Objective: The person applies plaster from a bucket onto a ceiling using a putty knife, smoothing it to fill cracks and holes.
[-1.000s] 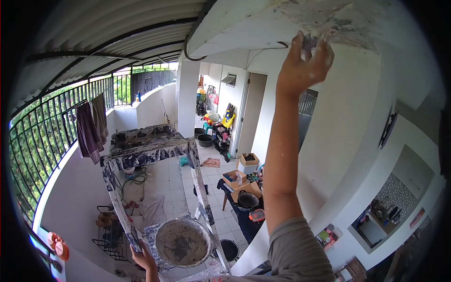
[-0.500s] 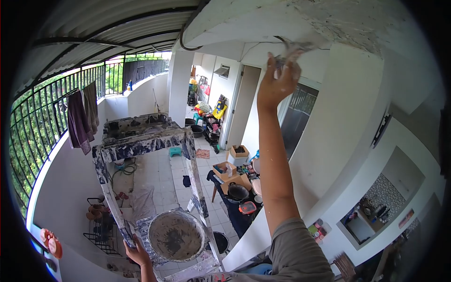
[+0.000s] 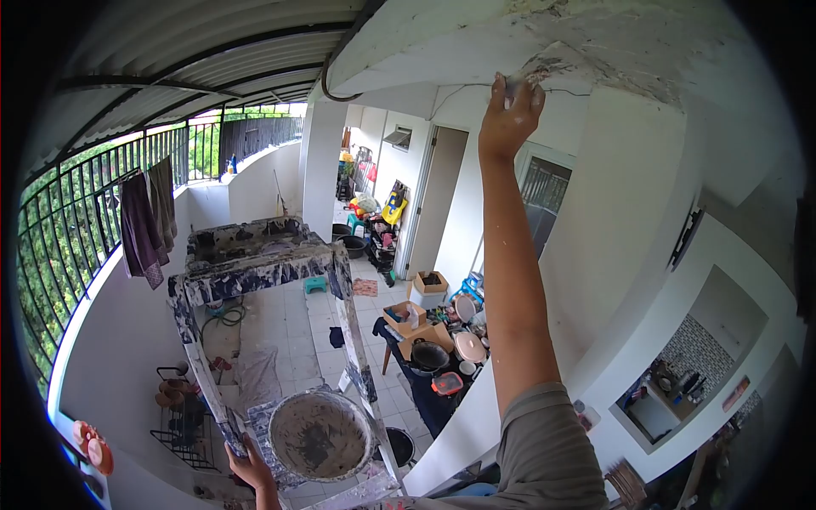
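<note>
1. Narrowed right-hand grip [image 3: 508, 127]: thumb and fingers are pinching a small grey object [image 3: 511, 92], whose shape is blurring among the fingertips.
2. That object is sitting high, close under the rough patch [image 3: 557, 65] of the ceiling [image 3: 450, 53]; whether it is touching the surface, I cannot tell.
3. Right of the raised hand, the patch is running along the ceiling towards the top of a pale wall [image 3: 625, 170]. The bare forearm [image 3: 517, 272] is extending upward in front of the room, with floor showing well below.
4. Lower down, the left-hand grip [image 3: 249, 469] is closing around a side rail [image 3: 223, 416] of the smeared ladder [image 3: 280, 269].
5. Just beside that hand, a round basin [image 3: 344, 406] is holding greyish material, its rim lying between the two ladder rails and leaving little room there.
6. Beyond the ladder, tiled floor [image 3: 327, 319] is opening out. Right of it, a dark-covered counter [image 3: 432, 410] is carrying a black pan [image 3: 429, 355] and an orange-rimmed container [image 3: 447, 384].
7. Leftward, cloths [image 3: 144, 225] are hanging by the railing [image 3: 72, 225], well apart from both hands.
</note>
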Motion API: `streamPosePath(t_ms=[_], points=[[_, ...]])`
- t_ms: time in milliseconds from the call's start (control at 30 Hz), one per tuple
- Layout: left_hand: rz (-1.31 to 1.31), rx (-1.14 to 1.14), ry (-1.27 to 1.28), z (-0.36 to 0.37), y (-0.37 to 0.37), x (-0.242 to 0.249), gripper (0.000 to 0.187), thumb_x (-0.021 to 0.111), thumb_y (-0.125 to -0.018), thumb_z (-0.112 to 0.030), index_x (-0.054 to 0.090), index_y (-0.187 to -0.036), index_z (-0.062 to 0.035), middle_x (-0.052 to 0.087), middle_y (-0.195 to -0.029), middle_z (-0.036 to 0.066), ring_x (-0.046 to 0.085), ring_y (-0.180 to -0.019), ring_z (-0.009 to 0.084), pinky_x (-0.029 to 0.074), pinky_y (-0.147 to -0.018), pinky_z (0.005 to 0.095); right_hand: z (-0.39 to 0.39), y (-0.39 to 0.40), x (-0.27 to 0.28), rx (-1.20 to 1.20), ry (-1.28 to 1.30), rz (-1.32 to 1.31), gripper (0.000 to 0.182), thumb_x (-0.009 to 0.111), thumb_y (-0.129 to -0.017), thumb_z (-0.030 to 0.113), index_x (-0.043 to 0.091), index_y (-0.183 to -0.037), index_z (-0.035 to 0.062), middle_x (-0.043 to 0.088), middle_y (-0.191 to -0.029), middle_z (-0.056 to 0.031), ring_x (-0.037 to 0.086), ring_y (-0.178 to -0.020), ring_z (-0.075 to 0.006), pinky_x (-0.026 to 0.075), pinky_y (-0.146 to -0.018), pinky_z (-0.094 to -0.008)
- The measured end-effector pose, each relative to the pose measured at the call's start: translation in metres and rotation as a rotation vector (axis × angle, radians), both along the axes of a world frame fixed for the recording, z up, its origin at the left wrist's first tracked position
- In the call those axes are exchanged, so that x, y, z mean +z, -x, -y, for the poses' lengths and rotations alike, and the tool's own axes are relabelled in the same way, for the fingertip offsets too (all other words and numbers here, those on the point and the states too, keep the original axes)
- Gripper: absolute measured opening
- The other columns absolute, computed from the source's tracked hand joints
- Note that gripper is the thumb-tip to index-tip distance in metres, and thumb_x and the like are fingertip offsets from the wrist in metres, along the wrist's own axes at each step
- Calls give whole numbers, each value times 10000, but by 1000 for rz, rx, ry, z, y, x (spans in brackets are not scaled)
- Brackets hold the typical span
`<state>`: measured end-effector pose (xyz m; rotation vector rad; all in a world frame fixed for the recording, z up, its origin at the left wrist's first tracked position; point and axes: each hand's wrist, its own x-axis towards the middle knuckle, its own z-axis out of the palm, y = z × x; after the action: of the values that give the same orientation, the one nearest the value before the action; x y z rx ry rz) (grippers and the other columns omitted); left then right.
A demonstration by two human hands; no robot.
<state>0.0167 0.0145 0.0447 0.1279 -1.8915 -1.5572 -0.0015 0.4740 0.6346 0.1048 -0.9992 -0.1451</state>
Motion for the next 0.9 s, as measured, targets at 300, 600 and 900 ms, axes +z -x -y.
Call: streamPosePath(t_ms=[300, 600, 900], points=[[-5, -18, -10, -2, -1, 1, 296, 657, -963, -198, 608, -1050, 81, 673, -861, 150, 585, -738, 197, 496, -711, 344, 11, -6, -53, -4, -41, -1, 312, 734, -891, 122, 626, -1122, -58, 587, -1080, -214, 638, -992, -371, 546, -770, -439], [13, -10, -38, -1, 3, -7, 307, 669, -950, -197, 614, -1065, 81, 676, -873, 168, 591, -743, 251, 493, -731, 368, 19, -32, 0, -101, -115, -129, 295, 758, -873, 94, 649, -1057, -109, 601, -1074, -219, 655, -836, -266, 550, -598, -333], [24, 46, 18, -1, 1, -4, 309, 674, -942, -213, 628, -1053, 72, 688, -857, 183, 632, -733, 267, 503, -714, 376, 10, -3, -60, -50, 39, 220, 289, 757, -861, 109, 675, -1079, -62, 638, -1034, -194, 659, -911, -346, 540, -783, -404]])
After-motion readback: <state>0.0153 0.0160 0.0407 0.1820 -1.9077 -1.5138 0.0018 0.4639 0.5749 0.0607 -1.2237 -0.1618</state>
